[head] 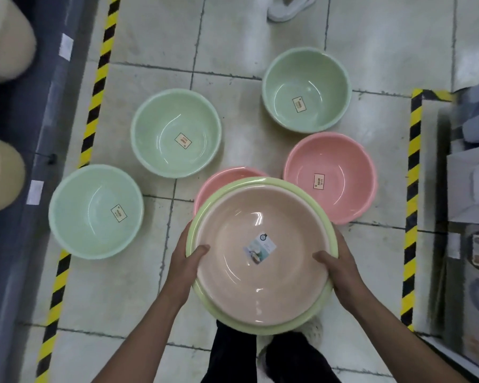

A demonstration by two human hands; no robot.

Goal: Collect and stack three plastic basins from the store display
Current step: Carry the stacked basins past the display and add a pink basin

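Head view: left hand (187,261) and right hand (340,262) are carrying nested basins (260,261).
Each grip is clamping opposite rims; light, stiff, slippery plastic, likely.

Both forearms are bare, with no sleeve, watch or ring showing on the left hand (185,265) or the right hand (340,268), and below them come dark trousers (233,355) and pale, perforated clog-style shoes (313,331).

Seven basins showing in all.
Three green basins (176,133) and two pink basins (330,178) are sitting on the floor (233,37); two nested basins (262,255) are being held.
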